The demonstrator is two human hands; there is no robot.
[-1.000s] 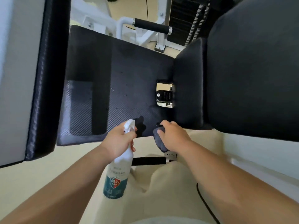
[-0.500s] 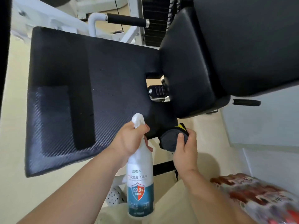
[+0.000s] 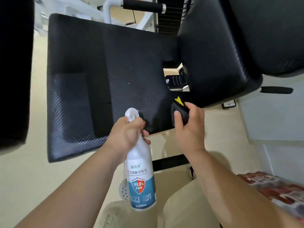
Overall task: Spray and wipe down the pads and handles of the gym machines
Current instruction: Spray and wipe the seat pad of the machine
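Observation:
A wide black seat pad [image 3: 102,76] fills the middle of the view, speckled with fine spray droplets near its centre. My left hand [image 3: 126,137] grips the neck of a white spray bottle [image 3: 141,180] with a blue label, its nozzle pointing at the pad's near edge. My right hand [image 3: 189,129] holds a dark folded cloth [image 3: 180,111] with a yellow corner against the pad's near right corner. A thick black back pad [image 3: 230,51] rises at the right. A black foam handle [image 3: 143,5] on a white bar shows at the top.
A tall black pad edge [image 3: 14,71] stands at the far left. A black weight stack [image 3: 171,17] sits behind the seat. A short black lever [image 3: 276,90] juts out under the back pad. The floor is pale beige, and a red patterned object [image 3: 273,188] lies at the lower right.
The view has shifted closer to the seat pad. More spray droplets show on the pad. My right hand with the cloth has lifted to the pad's near right corner.

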